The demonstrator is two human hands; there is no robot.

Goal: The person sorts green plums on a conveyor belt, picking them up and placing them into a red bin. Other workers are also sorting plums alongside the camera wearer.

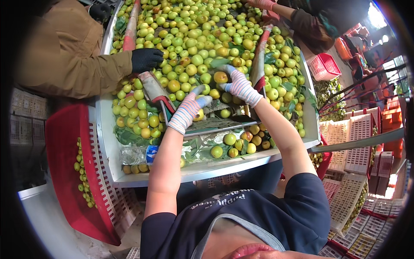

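Observation:
Many round green and yellowish fruits (196, 60) lie spread over a metal sorting table (233, 167). My left hand (190, 108), in a striped knit glove with grey fingertips, is over the near end of the middle channel, beside a yellow fruit (198, 115) partly hidden under it; whether it grips that fruit I cannot tell. Right of it, my right hand (238, 83), gloved alike, has its thumb and fingers around a brownish-orange fruit (221, 77). A green leaf (220, 62) lies just beyond its fingertips. Padded dividers (260, 53) flank the channel.
At left a co-worker's black-gloved hand (147, 60) touches the fruits; another person's gloved hand (263, 4) is at the top right. A plastic bottle (134, 155) lies in the near left corner. A red-and-white crate (72, 168) stands at left, stacked crates (351, 142) at right.

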